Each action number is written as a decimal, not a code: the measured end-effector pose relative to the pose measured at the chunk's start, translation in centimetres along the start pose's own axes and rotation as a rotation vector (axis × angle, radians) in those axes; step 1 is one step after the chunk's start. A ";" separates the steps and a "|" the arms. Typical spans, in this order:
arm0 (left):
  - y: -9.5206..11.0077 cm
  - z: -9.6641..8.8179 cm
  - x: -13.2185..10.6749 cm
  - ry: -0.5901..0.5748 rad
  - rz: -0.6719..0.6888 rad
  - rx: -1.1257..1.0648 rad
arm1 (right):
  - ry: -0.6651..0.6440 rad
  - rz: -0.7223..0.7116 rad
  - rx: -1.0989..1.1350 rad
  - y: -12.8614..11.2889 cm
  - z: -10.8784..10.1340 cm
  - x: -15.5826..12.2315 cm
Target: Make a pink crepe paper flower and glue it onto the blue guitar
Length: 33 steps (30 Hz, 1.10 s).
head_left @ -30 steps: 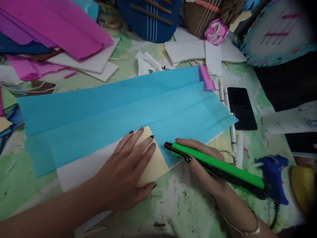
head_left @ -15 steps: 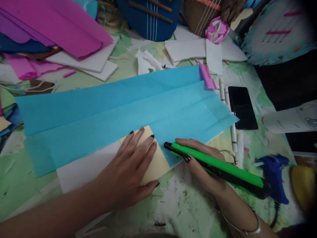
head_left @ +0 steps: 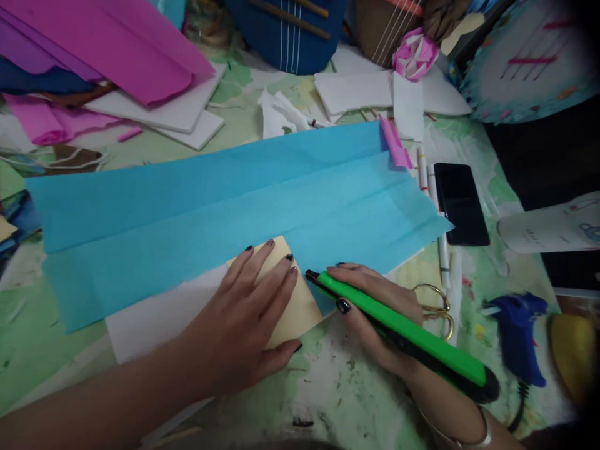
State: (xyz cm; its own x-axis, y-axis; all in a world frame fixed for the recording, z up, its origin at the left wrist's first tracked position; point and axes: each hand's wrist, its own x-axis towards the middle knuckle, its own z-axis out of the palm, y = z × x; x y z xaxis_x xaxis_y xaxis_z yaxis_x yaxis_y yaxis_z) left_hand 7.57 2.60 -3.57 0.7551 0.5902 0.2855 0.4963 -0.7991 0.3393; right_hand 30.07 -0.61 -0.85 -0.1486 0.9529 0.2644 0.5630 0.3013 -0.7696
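Observation:
My left hand (head_left: pixel 253 312) lies flat with fingers spread on a pale yellow card (head_left: pixel 300 306), pressing it onto a long sheet of light blue paper (head_left: pixel 187 219). White paper or board (head_left: pixel 164 312) shows under the blue sheet's near edge. My right hand (head_left: pixel 375 306) grips a green and black utility knife (head_left: pixel 403 319). Its black tip is beside the card's right edge, over the blue sheet; I cannot tell whether the blade touches the paper. Gold-handled scissors (head_left: pixel 435 306) lie partly hidden behind my right hand.
A phone (head_left: pixel 462 203), several markers (head_left: pixel 443 259) and a blue glue gun (head_left: pixel 520 331) lie at the right, near a white cup (head_left: pixel 553 225). Pink paper (head_left: pixel 140 56) and white boards (head_left: pixel 201 128) sit at the back left. A blue guitar-like craft (head_left: pixel 285 37) stands behind.
My right hand has moved slightly left with the utility knife, bringing its tip closer to the card, and the knife's back end has dropped. More of the scissors' handles shows. My left hand stays put.

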 end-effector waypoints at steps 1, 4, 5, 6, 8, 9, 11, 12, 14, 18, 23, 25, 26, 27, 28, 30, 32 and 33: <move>0.0 0.0 0.0 0.003 -0.002 -0.001 | 0.000 -0.019 -0.021 -0.1 0.1 0.0; 0.0 -0.1 0.1 -0.011 -0.010 0.000 | -0.006 -0.043 -0.100 -0.3 0.4 0.0; -0.1 -0.1 0.1 -0.021 -0.008 0.001 | -0.004 -0.042 -0.124 -0.4 0.5 0.0; -0.1 -0.2 0.1 -0.029 -0.005 0.004 | -0.002 -0.043 -0.142 -0.4 0.6 -0.1; -0.2 -0.2 0.2 -0.039 0.005 0.015 | -0.003 -0.048 -0.160 -0.4 0.6 -0.2; -0.2 -0.2 0.2 -0.039 0.009 0.019 | -0.002 -0.048 -0.161 -0.3 0.7 -0.3; -0.2 -0.2 0.1 -0.040 0.015 0.025 | 0.005 -0.061 -0.156 -0.3 0.7 -0.3; -0.2 -0.2 0.1 -0.040 0.017 0.026 | 0.014 -0.070 -0.155 -0.3 0.8 -0.2; -0.2 -0.3 0.1 -0.040 0.018 0.025 | 0.038 -0.100 -0.161 -0.4 0.9 -0.1; -0.2 -0.2 0.1 -0.035 0.022 0.027 | 0.046 -0.167 -0.214 -0.6 1.5 0.1; -0.2 -0.1 0.1 -0.038 0.018 0.025 | 0.048 -0.180 -0.247 -0.7 1.9 -0.4; -0.2 -0.1 0.1 -0.033 0.022 0.027 | 0.040 -0.201 -0.238 -0.8 1.9 -0.5; -0.2 -0.1 0.1 -0.031 0.024 0.030 | 0.048 -0.208 -0.235 -0.9 1.9 -0.5; -0.2 -0.2 0.1 -0.031 0.025 0.034 | 0.054 -0.213 -0.234 -0.9 1.9 -0.5; -0.2 -0.2 0.1 -0.034 0.025 0.038 | 0.062 -0.221 -0.232 -1.0 1.9 -0.5; -0.2 -0.3 0.1 -0.038 0.023 0.042 | 0.066 -0.241 -0.235 -1.0 1.9 -0.4; -0.2 -0.3 0.1 -0.036 0.019 0.041 | 0.058 -0.248 -0.244 -0.9 1.9 -0.3; -0.2 -0.3 0.1 -0.033 0.019 0.040 | 0.055 -0.248 -0.249 -0.9 1.9 -0.3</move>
State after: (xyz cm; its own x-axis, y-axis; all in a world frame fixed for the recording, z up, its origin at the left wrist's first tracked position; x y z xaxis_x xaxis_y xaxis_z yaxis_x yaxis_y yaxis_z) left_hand 7.40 2.88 -3.35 0.7781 0.5711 0.2615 0.4977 -0.8145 0.2982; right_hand 28.08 -1.14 -1.34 -0.2656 0.8467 0.4610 0.6974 0.4989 -0.5145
